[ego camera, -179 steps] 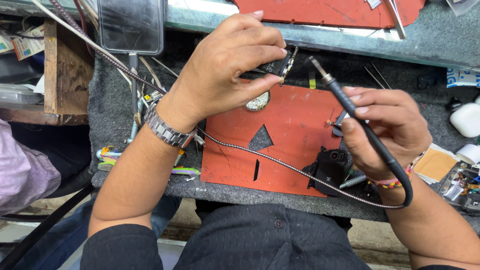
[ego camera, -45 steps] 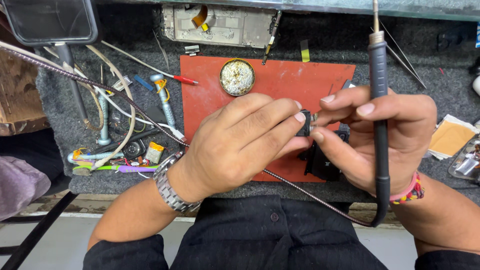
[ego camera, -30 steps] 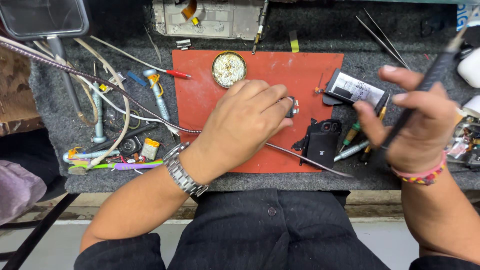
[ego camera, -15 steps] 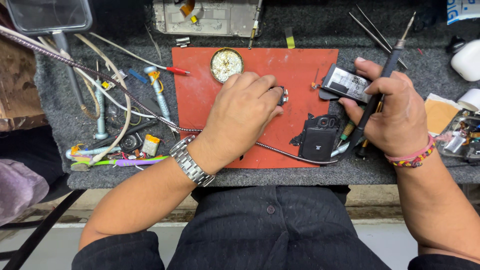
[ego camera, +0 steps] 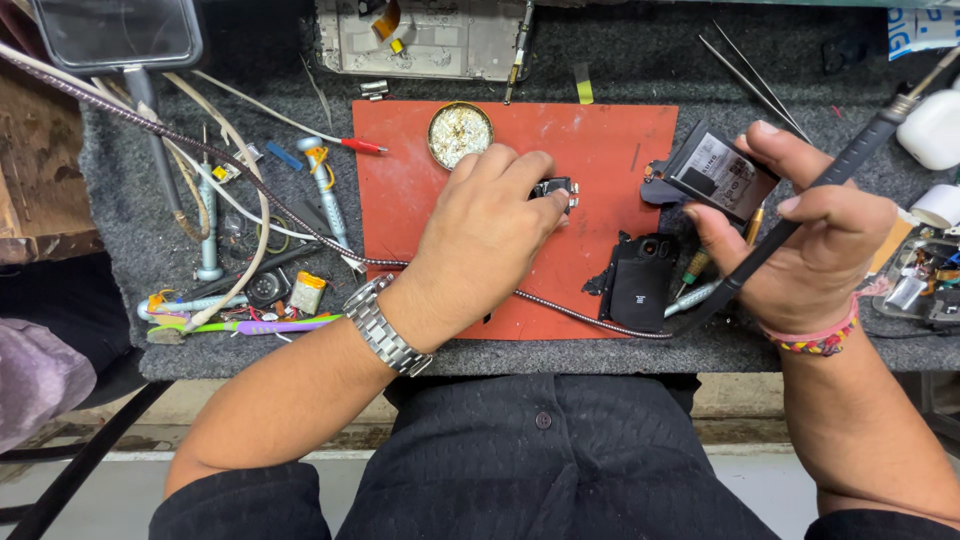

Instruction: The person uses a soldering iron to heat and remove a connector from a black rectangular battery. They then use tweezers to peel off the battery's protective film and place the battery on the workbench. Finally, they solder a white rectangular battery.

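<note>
My left hand (ego camera: 485,240) rests on the orange work mat (ego camera: 600,140), its fingertips pinching a small black electronic part (ego camera: 556,189). My right hand (ego camera: 815,235) grips a black soldering iron (ego camera: 830,190) that slants up to the right, and its fingers also hold a dark rectangular battery-like part (ego camera: 718,175) tilted above the mat's right edge. A black phone back piece (ego camera: 640,285) lies on the mat between my hands. A braided cable (ego camera: 300,225) runs across the mat under my left wrist.
A round tin of brass wool (ego camera: 460,134) sits at the mat's top. A phone frame (ego camera: 430,35) lies beyond it. Screwdrivers, tweezers (ego camera: 755,80) and small tools (ego camera: 250,290) litter the grey bench left and right. A white bottle (ego camera: 935,125) stands far right.
My right hand has lifted with the soldering iron and taken the dark rectangular part off the mat. My left hand has stayed on the small part at the mat's middle.
</note>
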Demonstrator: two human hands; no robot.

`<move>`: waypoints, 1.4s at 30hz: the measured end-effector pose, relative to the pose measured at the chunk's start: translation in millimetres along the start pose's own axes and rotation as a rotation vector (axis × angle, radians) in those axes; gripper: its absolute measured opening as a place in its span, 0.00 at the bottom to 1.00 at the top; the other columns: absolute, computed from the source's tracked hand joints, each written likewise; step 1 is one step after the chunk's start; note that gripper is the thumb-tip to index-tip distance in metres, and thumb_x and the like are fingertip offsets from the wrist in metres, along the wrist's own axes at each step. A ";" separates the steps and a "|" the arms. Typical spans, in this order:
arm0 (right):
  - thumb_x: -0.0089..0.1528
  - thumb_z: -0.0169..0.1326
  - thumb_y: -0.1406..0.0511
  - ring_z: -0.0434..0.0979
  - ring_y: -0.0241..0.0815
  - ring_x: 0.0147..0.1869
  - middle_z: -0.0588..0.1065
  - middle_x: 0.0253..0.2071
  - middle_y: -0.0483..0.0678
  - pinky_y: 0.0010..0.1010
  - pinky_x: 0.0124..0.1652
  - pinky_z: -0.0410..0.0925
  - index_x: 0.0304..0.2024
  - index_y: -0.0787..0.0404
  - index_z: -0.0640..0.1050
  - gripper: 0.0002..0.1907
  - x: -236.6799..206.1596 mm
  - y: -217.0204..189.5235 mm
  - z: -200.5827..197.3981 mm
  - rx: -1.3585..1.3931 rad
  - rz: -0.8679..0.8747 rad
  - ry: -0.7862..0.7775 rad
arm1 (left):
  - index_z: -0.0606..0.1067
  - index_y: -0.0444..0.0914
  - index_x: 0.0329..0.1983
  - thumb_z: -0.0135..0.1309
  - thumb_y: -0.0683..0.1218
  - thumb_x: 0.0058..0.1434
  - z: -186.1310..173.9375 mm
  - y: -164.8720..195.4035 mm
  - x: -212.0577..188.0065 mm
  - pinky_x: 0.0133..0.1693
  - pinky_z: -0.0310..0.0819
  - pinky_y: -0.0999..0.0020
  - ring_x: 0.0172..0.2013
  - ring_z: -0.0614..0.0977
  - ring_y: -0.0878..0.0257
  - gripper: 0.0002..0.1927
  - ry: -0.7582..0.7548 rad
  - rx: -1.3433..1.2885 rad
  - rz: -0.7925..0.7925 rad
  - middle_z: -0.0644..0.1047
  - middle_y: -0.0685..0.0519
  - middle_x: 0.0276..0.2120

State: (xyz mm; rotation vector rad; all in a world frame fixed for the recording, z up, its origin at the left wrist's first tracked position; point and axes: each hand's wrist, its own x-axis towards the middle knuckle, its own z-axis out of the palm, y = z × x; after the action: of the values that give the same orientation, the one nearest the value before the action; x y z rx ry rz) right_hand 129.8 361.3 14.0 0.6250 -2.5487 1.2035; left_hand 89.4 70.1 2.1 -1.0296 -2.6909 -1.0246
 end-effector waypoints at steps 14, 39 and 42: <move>0.53 0.72 0.74 0.77 0.59 0.62 0.70 0.59 0.67 0.43 0.57 0.76 0.46 0.60 0.59 0.34 32.5 -32.4 3.4 0.035 -0.123 -0.040 | 0.81 0.36 0.43 0.63 0.47 0.61 -10.9 6.6 3.7 0.51 0.68 0.58 0.48 0.74 0.53 0.11 0.047 -0.158 -0.011 0.75 0.51 0.44; 0.65 0.57 0.76 0.76 0.55 0.67 0.70 0.62 0.68 0.40 0.62 0.73 0.56 0.61 0.63 0.22 43.6 -52.9 37.1 0.136 -0.043 0.025 | 0.74 0.31 0.55 0.54 0.41 0.76 -14.7 -2.4 -6.1 0.52 0.74 0.75 0.49 0.76 0.73 0.10 0.080 -1.497 -0.273 0.74 0.55 0.53; 0.68 0.57 0.77 0.75 0.54 0.71 0.70 0.67 0.68 0.35 0.63 0.72 0.64 0.62 0.65 0.25 46.0 -60.9 36.5 0.001 -0.040 0.024 | 0.77 0.30 0.52 0.55 0.42 0.74 -23.0 0.1 -6.4 0.58 0.73 0.70 0.53 0.77 0.69 0.10 -0.176 -1.673 -0.298 0.72 0.53 0.57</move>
State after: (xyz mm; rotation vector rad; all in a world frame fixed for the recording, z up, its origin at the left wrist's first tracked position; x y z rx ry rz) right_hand 117.2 285.9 50.4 0.6552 -2.5039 1.1921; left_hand 90.9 52.4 18.1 -0.6573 -1.5316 -3.4384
